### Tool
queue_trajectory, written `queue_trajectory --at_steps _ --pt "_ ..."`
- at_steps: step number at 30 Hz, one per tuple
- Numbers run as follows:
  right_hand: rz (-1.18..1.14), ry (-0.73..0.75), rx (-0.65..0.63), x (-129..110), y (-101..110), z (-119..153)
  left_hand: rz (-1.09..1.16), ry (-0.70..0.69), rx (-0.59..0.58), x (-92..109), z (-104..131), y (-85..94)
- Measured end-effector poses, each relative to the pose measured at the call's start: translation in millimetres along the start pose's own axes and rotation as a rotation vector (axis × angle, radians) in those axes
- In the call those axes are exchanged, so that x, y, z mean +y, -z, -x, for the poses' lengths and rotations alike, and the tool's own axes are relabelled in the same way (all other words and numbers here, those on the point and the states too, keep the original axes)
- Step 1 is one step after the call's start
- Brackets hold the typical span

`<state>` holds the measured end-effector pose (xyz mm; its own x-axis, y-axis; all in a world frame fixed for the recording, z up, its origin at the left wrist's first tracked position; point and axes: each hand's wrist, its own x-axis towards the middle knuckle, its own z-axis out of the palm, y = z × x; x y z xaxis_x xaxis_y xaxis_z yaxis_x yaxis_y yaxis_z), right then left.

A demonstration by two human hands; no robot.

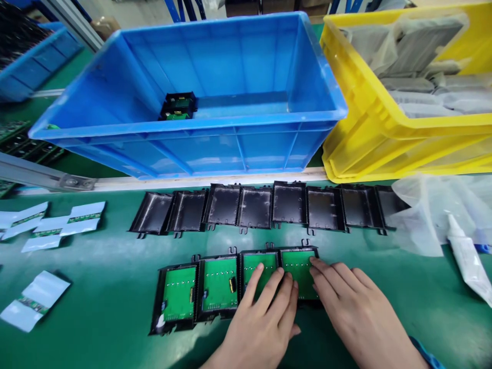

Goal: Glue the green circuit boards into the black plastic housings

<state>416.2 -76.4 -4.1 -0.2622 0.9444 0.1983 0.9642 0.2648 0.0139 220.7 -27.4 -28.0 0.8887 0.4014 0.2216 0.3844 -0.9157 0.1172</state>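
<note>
Several black plastic cases, each with a green circuit board in it, stand side by side in a near row on the mat. My left hand (265,312) lies with its fingers stretched over the two right-hand cases, fingertips on a green circuit board (255,261) and around the joint between them. My right hand (351,302) rests its extended fingertips on the right edge of the rightmost circuit board (295,274) and its case; its thumb is hidden. To the left, a black case (156,307) holds a board with a white blob at its lower corner.
Behind runs a row of black cases (255,207) without boards. Beyond stand a blue bin (200,148) with a few cases inside and a yellow bin (384,148) of wrapped items. White-backed strips (36,300) lie left; a white tube (465,256) and plastic bag (418,220) lie right.
</note>
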Motion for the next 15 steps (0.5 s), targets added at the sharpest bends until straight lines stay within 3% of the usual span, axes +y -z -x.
queue_trajectory --at_steps 7,15 --pt "0.021 0.016 -0.035 -5.0 0.6 -4.4 0.003 -0.014 -0.006 -1.7 -1.8 0.0" --pt "0.029 -0.028 -0.076 -10.1 3.5 -6.8 0.024 0.025 0.065 3.7 -5.3 -6.9"
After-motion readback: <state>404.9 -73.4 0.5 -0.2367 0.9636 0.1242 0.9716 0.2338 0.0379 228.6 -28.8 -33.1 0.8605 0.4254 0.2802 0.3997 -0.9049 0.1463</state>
